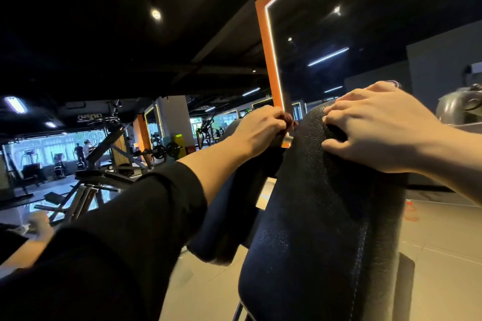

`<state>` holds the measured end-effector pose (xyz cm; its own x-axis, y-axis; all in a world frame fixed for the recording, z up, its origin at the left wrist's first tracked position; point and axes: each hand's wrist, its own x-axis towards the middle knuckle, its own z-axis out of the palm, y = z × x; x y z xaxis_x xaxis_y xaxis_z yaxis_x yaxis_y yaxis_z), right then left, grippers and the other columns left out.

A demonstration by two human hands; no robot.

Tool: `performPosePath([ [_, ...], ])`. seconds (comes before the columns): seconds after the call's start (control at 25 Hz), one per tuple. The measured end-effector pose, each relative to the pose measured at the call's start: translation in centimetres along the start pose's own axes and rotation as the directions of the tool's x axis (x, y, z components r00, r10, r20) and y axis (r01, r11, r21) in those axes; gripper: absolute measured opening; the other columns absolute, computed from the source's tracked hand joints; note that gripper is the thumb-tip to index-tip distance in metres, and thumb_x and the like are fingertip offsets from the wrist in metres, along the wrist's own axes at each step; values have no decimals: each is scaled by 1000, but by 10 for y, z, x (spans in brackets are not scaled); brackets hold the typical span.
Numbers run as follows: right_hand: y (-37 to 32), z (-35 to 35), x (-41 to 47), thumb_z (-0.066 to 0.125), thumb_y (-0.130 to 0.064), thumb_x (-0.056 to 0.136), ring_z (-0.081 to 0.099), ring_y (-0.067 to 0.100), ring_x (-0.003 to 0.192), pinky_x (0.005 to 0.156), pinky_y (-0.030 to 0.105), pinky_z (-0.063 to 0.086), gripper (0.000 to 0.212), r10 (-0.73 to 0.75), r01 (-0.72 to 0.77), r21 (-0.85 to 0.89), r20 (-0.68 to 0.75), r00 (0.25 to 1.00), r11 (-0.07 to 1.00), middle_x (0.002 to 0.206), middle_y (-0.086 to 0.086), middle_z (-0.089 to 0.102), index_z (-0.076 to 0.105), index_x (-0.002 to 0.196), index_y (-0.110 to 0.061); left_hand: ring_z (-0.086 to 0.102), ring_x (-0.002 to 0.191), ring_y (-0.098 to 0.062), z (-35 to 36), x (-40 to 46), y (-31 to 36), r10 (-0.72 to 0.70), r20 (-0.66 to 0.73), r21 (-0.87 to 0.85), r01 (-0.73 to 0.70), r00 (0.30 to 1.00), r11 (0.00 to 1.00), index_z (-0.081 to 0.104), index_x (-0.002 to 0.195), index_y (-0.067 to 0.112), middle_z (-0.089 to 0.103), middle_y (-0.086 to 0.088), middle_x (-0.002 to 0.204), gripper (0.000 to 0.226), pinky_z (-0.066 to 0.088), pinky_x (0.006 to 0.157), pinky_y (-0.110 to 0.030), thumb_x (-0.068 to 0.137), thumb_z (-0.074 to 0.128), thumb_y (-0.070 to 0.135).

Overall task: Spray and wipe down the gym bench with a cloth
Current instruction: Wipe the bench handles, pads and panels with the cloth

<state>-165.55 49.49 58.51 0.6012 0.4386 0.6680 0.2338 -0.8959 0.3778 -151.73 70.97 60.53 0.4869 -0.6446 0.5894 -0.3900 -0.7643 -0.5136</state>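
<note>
The gym is sitting dim under a black ceiling [91, 21], with small spotlights [156, 14] and LED strips [328, 56] glaring. Daylight is blowing out the far windows [52, 147]. Warm light is catching the hands and glinting off droplets on the bench [313, 190]. Wide-angle distortion is bending the edges, and the near sleeve [104, 255] is blurring.

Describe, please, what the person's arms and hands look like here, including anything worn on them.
The left hand is bare, and its arm wears a black long sleeve pushed up the forearm. The right hand and forearm are bare, with no sleeve in view. No gloves, rings or watch are visible.
</note>
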Motion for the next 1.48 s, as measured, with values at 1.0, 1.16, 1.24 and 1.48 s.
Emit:
performPosePath([
  [1.0, 3, -1, -4, 10, -65, 77, 32, 5, 134, 107, 32, 22, 78, -8, 9, 67, -15, 1000, 998, 143, -19, 45, 53, 134, -33, 52, 121, -27, 14, -20, -6, 135, 6, -34, -135, 991, 990, 66, 120, 15, 59, -9, 127, 32, 49, 98, -42, 89, 62, 7],
  [1.16, 3, -3, -3, 15, -66, 79, 31, 5, 135, 107, 32, 21, 74, 7, -6, 61, -7, 1000, 998, 144, -20, 44, 52, 135, -34, 59, 112, -33, 15, -54, 7, 174, -60, 58, -171, 983, 984, 72, 110, 9, 65, -13, 115, 32, 55, 86, -44, 81, 66, -4],
  [1.24, 2, -3, -4, 22, -65, 84, 31, 6, 136, 108, 32, 21, 67, 20, -21, 66, 6, 1000, 998, 145, -19, 44, 52, 135, -33, 61, 105, -34, 16, -66, 12, 186, -91, 78, -179, 978, 981, 73, 104, 9, 67, -14, 109, 31, 57, 75, -43, 77, 69, -4],
  [1.48, 2, -3, -3, 30, -61, 93, 28, 7, 139, 111, 33, 18, 59, 21, -23, 61, 28, 999, 998, 149, -17, 39, 46, 141, -31, 61, 106, -33, 10, -77, 20, 128, -93, 67, -123, 987, 990, 72, 107, 9, 66, -14, 110, 35, 57, 80, -43, 75, 71, -5],
])
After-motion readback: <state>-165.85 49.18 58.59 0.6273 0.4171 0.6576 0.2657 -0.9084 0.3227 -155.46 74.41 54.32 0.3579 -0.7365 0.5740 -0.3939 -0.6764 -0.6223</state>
